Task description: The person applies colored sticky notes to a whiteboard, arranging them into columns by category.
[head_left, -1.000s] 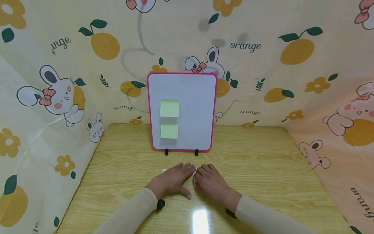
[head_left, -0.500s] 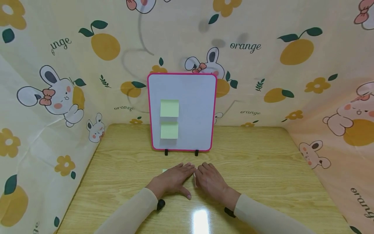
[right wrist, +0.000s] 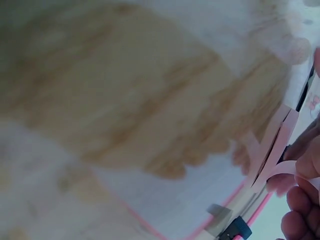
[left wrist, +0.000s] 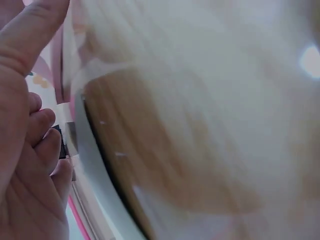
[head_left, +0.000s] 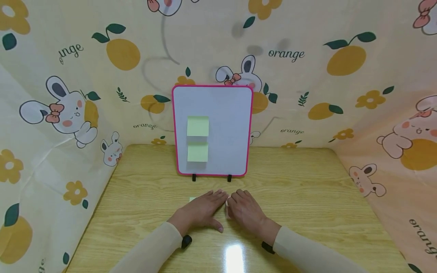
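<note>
In the head view my left hand (head_left: 205,208) lies palm down on the table with its fingers stretched out. A pale green sticky note (head_left: 192,199) peeks out past its far left side; the rest is hidden beneath it. Close to its fingertips, my right hand (head_left: 247,214) curls its fingers and pinches a pink sticky note (right wrist: 282,169). The right wrist view shows this note's strip bent up from a pink pad (right wrist: 275,142) on the table. Straight left fingers (left wrist: 42,22) appear at the edge of the left wrist view.
Beyond the hands stands a whiteboard (head_left: 228,125) with a pink frame on two black feet (head_left: 194,177). Two green sticky notes (head_left: 198,126) hang on its left half, one above the other. Patterned cloth (head_left: 290,91) encloses the back and sides of the wooden table (head_left: 307,189).
Both hands stay nearly in place. My right wrist has shifted slightly left, and the pink edge between the hands now shows a little differently. The left sleeve has drawn slightly left.
</note>
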`<state>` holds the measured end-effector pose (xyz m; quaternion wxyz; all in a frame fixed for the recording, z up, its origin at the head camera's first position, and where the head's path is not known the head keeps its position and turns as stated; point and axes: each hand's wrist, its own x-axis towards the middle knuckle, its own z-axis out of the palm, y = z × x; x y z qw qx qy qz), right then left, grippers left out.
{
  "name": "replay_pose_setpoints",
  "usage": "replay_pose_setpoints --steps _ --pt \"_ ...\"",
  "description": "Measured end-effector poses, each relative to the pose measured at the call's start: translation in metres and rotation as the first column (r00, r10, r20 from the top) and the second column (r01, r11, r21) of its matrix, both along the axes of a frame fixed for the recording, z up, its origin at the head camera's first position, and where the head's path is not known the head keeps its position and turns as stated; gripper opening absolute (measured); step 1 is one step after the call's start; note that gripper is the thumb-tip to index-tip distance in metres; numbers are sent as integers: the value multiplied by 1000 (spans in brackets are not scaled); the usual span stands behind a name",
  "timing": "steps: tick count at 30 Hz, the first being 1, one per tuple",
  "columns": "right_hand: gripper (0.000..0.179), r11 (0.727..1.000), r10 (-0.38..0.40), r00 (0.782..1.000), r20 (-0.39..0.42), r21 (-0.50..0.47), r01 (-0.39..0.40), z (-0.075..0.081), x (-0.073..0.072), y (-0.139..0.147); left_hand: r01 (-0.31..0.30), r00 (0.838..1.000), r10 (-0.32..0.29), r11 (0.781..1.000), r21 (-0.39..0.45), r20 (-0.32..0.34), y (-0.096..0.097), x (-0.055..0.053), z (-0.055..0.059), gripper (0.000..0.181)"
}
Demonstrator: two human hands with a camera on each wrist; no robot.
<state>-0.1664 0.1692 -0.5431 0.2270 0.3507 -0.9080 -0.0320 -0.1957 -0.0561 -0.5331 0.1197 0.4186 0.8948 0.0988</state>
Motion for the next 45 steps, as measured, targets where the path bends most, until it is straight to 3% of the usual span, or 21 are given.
replay_pose_setpoints --steps 7,14,24,33,45 --pt "14 1000 -22 999 41 21 21 2 1 0 -5 999 5 1000 -1 -45 -15 23 5 89" --pt "19 999 -40 996 79 18 39 5 3 2 82 991 -82 997 -2 -109 -15 39 3 79" --pt "39 1000 -20 996 85 0 20 2 2 4 136 976 -137 991 -14 -169 -9 41 -5 78" --pt "18 999 -27 999 36 -39 28 5 -3 3 150 970 -152 988 -25 -189 -7 40 -5 80" --pt "15 996 -74 997 37 55 72 9 -20 6 141 982 -142 990 -20 -126 -5 39 -4 80"
